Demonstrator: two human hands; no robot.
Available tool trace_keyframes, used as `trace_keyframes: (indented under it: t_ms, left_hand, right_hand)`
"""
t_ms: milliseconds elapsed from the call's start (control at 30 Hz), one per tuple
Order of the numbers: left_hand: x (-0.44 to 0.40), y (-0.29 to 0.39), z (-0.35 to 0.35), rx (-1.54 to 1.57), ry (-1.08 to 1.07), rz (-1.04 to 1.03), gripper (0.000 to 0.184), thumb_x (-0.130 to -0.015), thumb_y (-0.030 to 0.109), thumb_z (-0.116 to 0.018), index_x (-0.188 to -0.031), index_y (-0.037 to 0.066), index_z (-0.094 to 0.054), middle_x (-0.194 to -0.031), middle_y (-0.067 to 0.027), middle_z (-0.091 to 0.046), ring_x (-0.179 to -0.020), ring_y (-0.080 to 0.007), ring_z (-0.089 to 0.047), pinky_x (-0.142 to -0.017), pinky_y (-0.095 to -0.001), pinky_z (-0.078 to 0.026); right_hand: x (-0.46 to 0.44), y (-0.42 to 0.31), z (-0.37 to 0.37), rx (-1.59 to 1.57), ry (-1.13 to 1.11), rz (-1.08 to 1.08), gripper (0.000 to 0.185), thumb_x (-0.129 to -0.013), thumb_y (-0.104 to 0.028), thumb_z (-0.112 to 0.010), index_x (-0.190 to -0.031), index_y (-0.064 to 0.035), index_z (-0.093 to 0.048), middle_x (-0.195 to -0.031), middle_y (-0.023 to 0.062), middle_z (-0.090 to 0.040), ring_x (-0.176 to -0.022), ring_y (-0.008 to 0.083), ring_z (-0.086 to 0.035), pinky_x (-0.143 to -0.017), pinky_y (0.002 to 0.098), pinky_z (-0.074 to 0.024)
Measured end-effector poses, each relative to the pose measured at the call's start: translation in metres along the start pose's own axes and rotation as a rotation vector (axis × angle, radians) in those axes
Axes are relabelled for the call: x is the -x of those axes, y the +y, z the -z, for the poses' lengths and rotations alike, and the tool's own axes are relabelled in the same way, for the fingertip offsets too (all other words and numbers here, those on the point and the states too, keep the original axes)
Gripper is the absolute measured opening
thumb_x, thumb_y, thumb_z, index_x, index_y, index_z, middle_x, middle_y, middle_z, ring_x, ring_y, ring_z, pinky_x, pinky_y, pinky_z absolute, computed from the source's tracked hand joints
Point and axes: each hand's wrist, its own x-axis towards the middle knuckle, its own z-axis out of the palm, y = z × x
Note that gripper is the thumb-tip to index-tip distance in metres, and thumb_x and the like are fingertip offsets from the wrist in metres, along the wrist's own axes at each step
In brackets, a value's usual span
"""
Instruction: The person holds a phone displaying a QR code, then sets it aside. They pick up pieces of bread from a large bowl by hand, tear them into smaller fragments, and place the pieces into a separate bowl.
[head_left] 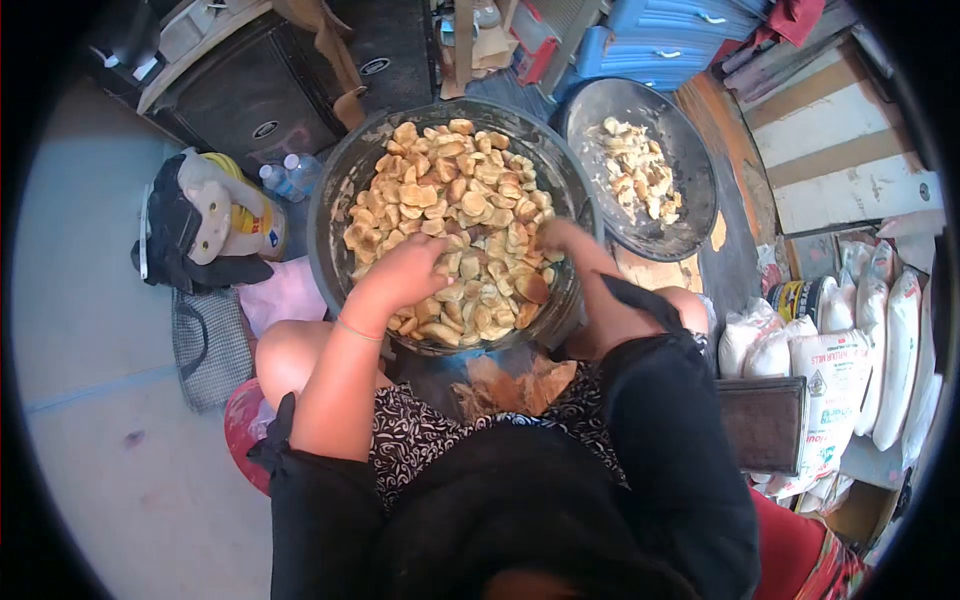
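Note:
A big dark round tub (330,170) stands between the knees, heaped with small golden-brown baked pieces (470,205). On the left side of the heap lies my left hand (412,268), its fingers spread and pointing down among the pieces. My right hand (562,240) is at the right side of the heap, near the tub's inner wall; it is blurred, and its fingers are too unclear to read. To the upper right of the tub, a smaller dark basin (695,185) holds paler broken pieces (640,170).
Blue drawers (660,40) stand behind the basin. Flour sacks (835,385) and a dark box (762,425) are at the right. Plastic bottles (290,176), a yellow-labelled container (262,225) and a checked bag (208,345) sit at the left. Black speakers (255,110) are at the upper left.

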Motion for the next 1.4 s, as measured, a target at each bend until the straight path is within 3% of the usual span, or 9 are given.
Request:
trace_keyframes:
  t_ms: [33, 200, 433, 567, 633, 767, 900, 1100, 1400]
  left_hand:
    - [0.001, 0.001, 0.003, 0.024, -0.016, 0.012, 0.050, -0.072, 0.021, -0.063, -0.116, 0.000, -0.050, -0.106, -0.0234, -0.053, -0.100, -0.0370, -0.051, -0.088, -0.0395, -0.041]
    - [0.003, 0.001, 0.010, 0.030, 0.005, 0.023, 0.054, -0.074, 0.022, -0.060, -0.121, 0.000, -0.047, -0.117, -0.0232, -0.050, -0.107, -0.0364, -0.050, -0.091, -0.0385, -0.040]
    - [-0.007, 0.000, -0.005, -0.025, 0.022, 0.018, 0.052, -0.075, 0.021, -0.061, -0.120, -0.002, -0.047, -0.107, -0.0229, -0.054, -0.101, -0.0366, -0.052, -0.087, -0.0391, -0.042]
    - [-0.022, 0.019, -0.013, 0.385, 0.315, 0.011, 0.058, -0.078, 0.023, -0.062, -0.128, 0.003, -0.041, -0.110, -0.0186, -0.055, -0.097, -0.0289, -0.056, -0.083, -0.0355, -0.045]
    - [-0.021, 0.035, -0.007, 1.148, 0.228, 0.039, 0.062, -0.080, 0.020, -0.061, -0.134, 0.006, -0.033, -0.120, -0.0129, -0.049, -0.099, -0.0221, -0.055, -0.082, -0.0327, -0.047]
    - [-0.020, 0.038, -0.008, 1.279, 0.147, -0.233, 0.066, -0.081, 0.012, -0.057, -0.139, 0.010, -0.025, -0.127, -0.0093, -0.040, -0.113, -0.0190, -0.046, -0.088, -0.0334, -0.046]
    - [-0.017, 0.046, -0.015, 1.079, 0.211, -0.285, 0.063, -0.080, 0.011, -0.056, -0.137, 0.009, -0.029, -0.128, -0.0079, -0.040, -0.117, -0.0158, -0.041, -0.087, -0.0311, -0.045]
    - [-0.014, 0.041, -0.021, 1.156, 0.279, -0.044, 0.029, -0.077, -0.001, -0.048, -0.106, 0.003, -0.049, -0.092, -0.0040, -0.055, -0.078, -0.0107, -0.056, -0.060, -0.0240, -0.052]
    - [-0.016, 0.032, -0.009, 1.280, 0.349, -0.151, 0.031, -0.074, -0.009, -0.042, -0.100, 0.003, -0.052, -0.093, -0.0026, -0.055, -0.083, -0.0081, -0.053, -0.072, -0.0222, -0.045]
  right_hand:
    - [-0.025, 0.006, -0.041, -0.090, -0.218, -0.055, 0.038, -0.065, -0.036, -0.068, -0.088, -0.0058, -0.068, -0.094, 0.0184, -0.064, -0.088, 0.0295, -0.062, -0.077, 0.0385, -0.0475]
    - [0.003, -0.027, -0.170, -0.389, 0.330, -0.335, 0.067, -0.060, -0.032, -0.070, -0.118, -0.0076, -0.049, -0.118, 0.0229, -0.047, -0.102, 0.0377, -0.052, -0.088, 0.0374, -0.0437]
    - [0.036, -0.058, -0.031, -1.148, 0.388, 0.057, 0.073, -0.060, -0.023, -0.077, -0.122, -0.0011, -0.045, -0.115, 0.0180, -0.053, -0.090, 0.0235, -0.057, -0.075, 0.0322, -0.0479]
    - [0.120, -0.118, 0.081, -1.048, 0.383, 0.499, 0.061, -0.072, -0.009, -0.072, -0.124, -0.0019, -0.042, -0.116, 0.0084, -0.050, -0.097, 0.0151, -0.052, -0.080, 0.0279, -0.0466]
    - [0.148, -0.126, 0.102, -0.955, 0.425, 0.605, 0.061, -0.072, -0.007, -0.070, -0.125, -0.0020, -0.041, -0.120, 0.0079, -0.047, -0.099, 0.0153, -0.052, -0.083, 0.0290, -0.0461]
    - [0.187, -0.129, 0.109, -1.053, 0.367, 0.637, 0.056, -0.072, -0.005, -0.067, -0.123, -0.0009, -0.042, -0.119, 0.0079, -0.047, -0.097, 0.0159, -0.053, -0.081, 0.0287, -0.0475]
    - [0.192, -0.146, 0.093, -0.675, 0.816, 0.535, 0.040, -0.067, -0.012, -0.068, -0.102, -0.0006, -0.052, -0.090, 0.0131, -0.055, -0.075, 0.0201, -0.058, -0.063, 0.0303, -0.0496]
    - [0.165, -0.150, 0.071, -0.601, 0.858, 0.526, 0.029, -0.069, -0.013, -0.065, -0.094, -0.0005, -0.058, -0.070, 0.0109, -0.055, -0.062, 0.0188, -0.057, -0.056, 0.0311, -0.0448]
    - [0.146, -0.126, 0.088, -1.583, 0.606, 0.470, 0.017, -0.080, 0.002, -0.052, -0.096, 0.0012, -0.055, -0.087, 0.0098, -0.061, -0.068, 0.0125, -0.060, -0.058, 0.0230, -0.0511]
